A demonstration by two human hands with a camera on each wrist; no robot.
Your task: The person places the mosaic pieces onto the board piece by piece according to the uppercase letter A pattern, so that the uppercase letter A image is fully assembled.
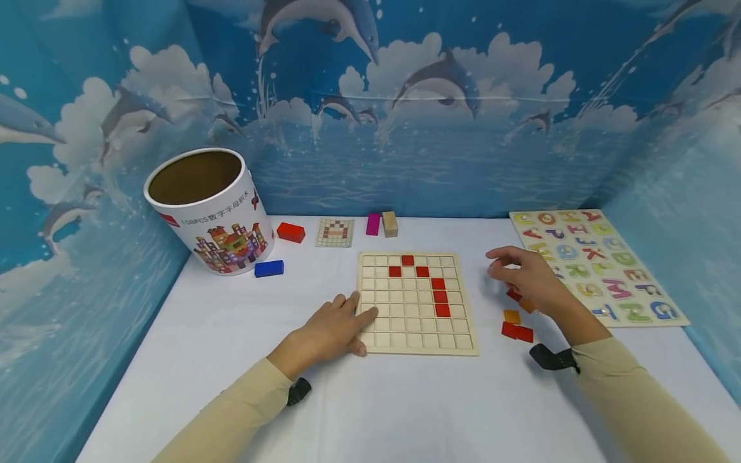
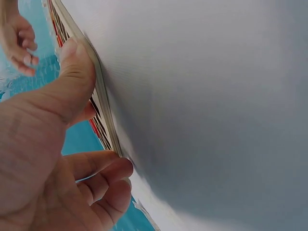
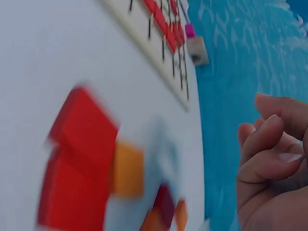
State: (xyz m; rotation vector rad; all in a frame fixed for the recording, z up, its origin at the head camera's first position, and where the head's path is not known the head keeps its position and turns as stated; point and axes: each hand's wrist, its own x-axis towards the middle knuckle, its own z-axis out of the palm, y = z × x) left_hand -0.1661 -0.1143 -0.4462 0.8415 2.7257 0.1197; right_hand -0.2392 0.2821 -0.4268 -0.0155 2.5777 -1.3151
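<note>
A wooden grid board (image 1: 405, 326) lies on the white table, with several red tiles (image 1: 440, 297) set in its squares. My left hand (image 1: 331, 328) rests against the board's left edge, fingers spread and touching it. In the left wrist view, the left thumb (image 2: 77, 72) lies along the board's side. My right hand (image 1: 529, 280) hovers right of the board, fingers loosely curled, with nothing visible between them. Below and beside it lie loose red tiles (image 1: 517, 332) and orange tiles (image 1: 512, 316). The right wrist view shows the curled right hand (image 3: 276, 163) above the table.
A white printed bucket (image 1: 226, 218) stands at the back left, near a red block (image 1: 291, 232) and a blue block (image 1: 269, 268). Behind the board are a small pattern card (image 1: 335, 241), a magenta block (image 1: 373, 224) and a wooden block (image 1: 390, 224). An alphabet board (image 1: 602, 267) lies at right.
</note>
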